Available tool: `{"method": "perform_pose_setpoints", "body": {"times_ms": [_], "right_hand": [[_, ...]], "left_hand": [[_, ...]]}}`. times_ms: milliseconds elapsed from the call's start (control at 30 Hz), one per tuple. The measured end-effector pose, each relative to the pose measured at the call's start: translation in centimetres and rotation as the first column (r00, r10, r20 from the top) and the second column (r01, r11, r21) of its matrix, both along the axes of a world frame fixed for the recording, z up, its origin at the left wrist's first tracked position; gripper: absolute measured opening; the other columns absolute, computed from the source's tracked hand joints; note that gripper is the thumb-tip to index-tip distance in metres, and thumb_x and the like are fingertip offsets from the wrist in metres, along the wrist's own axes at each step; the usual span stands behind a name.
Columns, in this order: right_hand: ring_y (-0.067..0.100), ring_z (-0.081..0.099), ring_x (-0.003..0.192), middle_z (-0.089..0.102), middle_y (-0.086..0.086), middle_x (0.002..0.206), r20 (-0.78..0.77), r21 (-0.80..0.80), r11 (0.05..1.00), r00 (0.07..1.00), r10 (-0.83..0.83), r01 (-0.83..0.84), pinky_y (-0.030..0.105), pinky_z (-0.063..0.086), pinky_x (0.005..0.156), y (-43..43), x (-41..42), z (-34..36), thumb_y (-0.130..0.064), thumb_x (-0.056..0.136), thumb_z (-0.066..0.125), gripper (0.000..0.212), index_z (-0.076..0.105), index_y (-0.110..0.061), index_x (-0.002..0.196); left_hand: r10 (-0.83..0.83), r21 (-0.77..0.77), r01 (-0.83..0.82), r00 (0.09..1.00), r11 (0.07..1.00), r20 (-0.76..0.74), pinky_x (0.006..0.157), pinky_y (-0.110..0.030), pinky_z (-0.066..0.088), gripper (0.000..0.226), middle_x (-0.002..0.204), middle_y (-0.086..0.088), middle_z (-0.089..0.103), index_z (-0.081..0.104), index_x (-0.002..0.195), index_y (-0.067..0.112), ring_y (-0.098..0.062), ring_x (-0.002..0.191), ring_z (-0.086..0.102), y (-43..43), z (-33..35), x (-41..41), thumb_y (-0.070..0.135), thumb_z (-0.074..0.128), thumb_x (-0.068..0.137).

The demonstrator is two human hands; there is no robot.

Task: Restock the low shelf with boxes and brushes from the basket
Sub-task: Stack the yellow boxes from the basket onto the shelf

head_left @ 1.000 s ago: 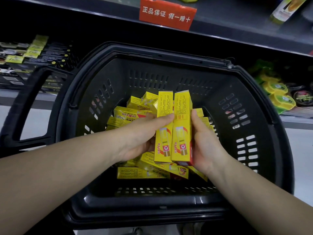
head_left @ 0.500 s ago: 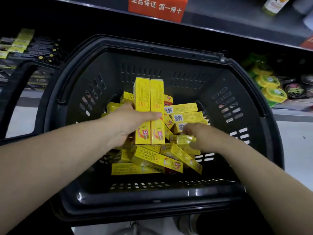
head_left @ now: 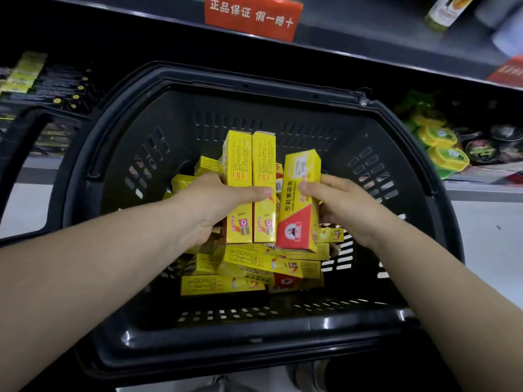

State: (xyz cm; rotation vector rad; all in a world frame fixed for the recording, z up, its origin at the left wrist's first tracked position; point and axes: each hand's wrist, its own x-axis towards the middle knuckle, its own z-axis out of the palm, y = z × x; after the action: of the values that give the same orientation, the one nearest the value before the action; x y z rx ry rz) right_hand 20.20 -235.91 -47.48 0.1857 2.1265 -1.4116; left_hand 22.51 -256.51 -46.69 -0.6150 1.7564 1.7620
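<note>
Yellow cardboard cartons lie in a loose heap [head_left: 223, 284] on the floor of a black plastic shopping basket [head_left: 254, 335], which sits in front of dark store shelving. The left grip [head_left: 215, 205] is wrapped round two tall yellow boxes [head_left: 239, 171], thumb across their fronts. It holds them upright and side by side above the heap, long edges flush, probably so they go onto the shelf as one squared block. The right grip [head_left: 348, 205] pinches a third box [head_left: 300, 199], this one with a red lower panel, between thumb and fingers. That box leans a little to the right, and its left edge is touching or very nearly touching the pair. It looks like it is being lined up to join them into one handful.

Half a second earlier the right grip was low among the loose cartons on the right of the heap, fingers on one of them, while the left grip alone kept the pair standing. Since then the right grip has come up with a box and swung in beside the pair. A second ago both grips clasped the two boxes between them.

No brushes show in the basket. The low shelf [head_left: 481, 190] runs behind the basket and carries round green-lidded tubs [head_left: 441, 148] on the right. None of the held boxes has reached it yet.
</note>
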Motion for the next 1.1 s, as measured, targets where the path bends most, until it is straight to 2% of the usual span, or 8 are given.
{"method": "perform_pose_setpoints", "body": {"times_ms": [167,400,567,700,767,833,900,1100], "right_hand": [[0.014,0.071,0.087,0.074,0.0,0.096,-0.06,-0.118,0.992,0.997,-0.043,0.035,0.028,0.055,0.073,-0.4,0.9,0.8,-0.05,0.08,0.063,0.031,0.062,-0.03,0.103],[0.017,0.071,0.091,0.072,0.0,0.101,0.055,-0.235,0.953,0.981,-0.185,0.192,0.037,0.054,0.082,0.2,1.5,1.0,-0.053,0.089,0.049,0.034,0.052,-0.027,0.112],[0.01,0.067,0.069,0.068,0.001,0.097,0.031,-0.195,0.963,0.982,-0.186,0.188,0.02,0.05,0.055,0.0,2.1,1.3,-0.045,0.093,0.05,0.04,0.042,-0.026,0.127],[0.006,0.06,0.058,0.067,0.001,0.098,0.101,-0.247,0.946,0.976,-0.191,0.211,0.016,0.045,0.046,-0.2,2.4,1.9,-0.039,0.095,0.048,0.032,0.051,-0.024,0.123],[0.012,0.058,0.064,0.067,0.004,0.103,0.1,-0.24,0.951,0.979,-0.175,0.194,0.022,0.051,0.051,-0.6,2.3,2.4,-0.039,0.093,0.05,0.033,0.057,-0.021,0.12],[0.016,0.065,0.083,0.07,0.002,0.105,0.061,-0.223,0.95,0.975,-0.211,0.22,0.039,0.057,0.078,-1.2,2.1,2.7,-0.042,0.09,0.054,0.038,0.06,-0.018,0.118],[0.022,0.067,0.099,0.071,0.002,0.108,0.044,-0.22,0.933,0.959,-0.281,0.284,0.047,0.049,0.094,-2.2,2.1,3.0,-0.048,0.087,0.056,0.044,0.059,-0.019,0.12],[0.027,0.071,0.091,0.07,0.009,0.107,0.125,-0.353,0.857,0.926,-0.355,0.376,0.046,0.057,0.079,-6.4,2.5,4.0,-0.051,0.088,0.052,0.05,0.052,-0.02,0.126]], "left_hand": [[-0.005,0.107,0.002,1.0,0.994,0.031,0.063,-0.032,0.057,0.043,0.084,-0.004,0.075,0.066,0.104,0.016,-0.019,0.076,0.072,1.0,0.0,0.1,0.028,0.079,0.065],[-0.05,0.225,0.046,0.999,0.973,0.01,0.052,-0.032,0.058,0.053,0.085,-0.004,0.075,0.063,0.108,0.02,-0.019,0.073,0.072,2.0,0.1,0.5,0.027,0.077,0.057],[-0.093,0.227,0.094,0.996,0.969,-0.016,0.057,-0.032,0.058,0.071,0.086,-0.002,0.075,0.058,0.113,0.021,-0.018,0.076,0.072,2.5,0.1,0.6,0.032,0.08,0.046],[-0.14,0.235,0.146,0.989,0.961,-0.039,0.059,-0.031,0.058,0.075,0.087,-0.001,0.075,0.059,0.112,0.022,-0.018,0.078,0.072,2.3,0.3,0.6,0.032,0.081,0.041],[-0.135,0.257,0.139,0.99,0.956,-0.033,0.063,-0.033,0.058,0.072,0.089,-0.001,0.075,0.059,0.113,0.024,-0.019,0.079,0.072,1.9,0.4,0.8,0.027,0.08,0.045],[-0.135,0.319,0.133,0.991,0.938,-0.017,0.071,-0.039,0.058,0.071,0.095,-0.004,0.074,0.058,0.118,0.024,-0.022,0.085,0.072,1.6,0.7,1.0,0.024,0.079,0.05],[-0.134,0.39,0.123,0.991,0.912,0.002,0.07,-0.04,0.059,0.067,0.098,-0.006,0.074,0.06,0.117,0.023,-0.024,0.087,0.071,1.2,1.2,1.3,0.022,0.078,0.053],[-0.104,0.449,0.101,0.994,0.888,-0.019,0.055,-0.032,0.058,0.054,0.089,-0.007,0.075,0.064,0.108,0.019,-0.022,0.074,0.072,-1.0,2.7,2.1,0.021,0.075,0.055]]}}
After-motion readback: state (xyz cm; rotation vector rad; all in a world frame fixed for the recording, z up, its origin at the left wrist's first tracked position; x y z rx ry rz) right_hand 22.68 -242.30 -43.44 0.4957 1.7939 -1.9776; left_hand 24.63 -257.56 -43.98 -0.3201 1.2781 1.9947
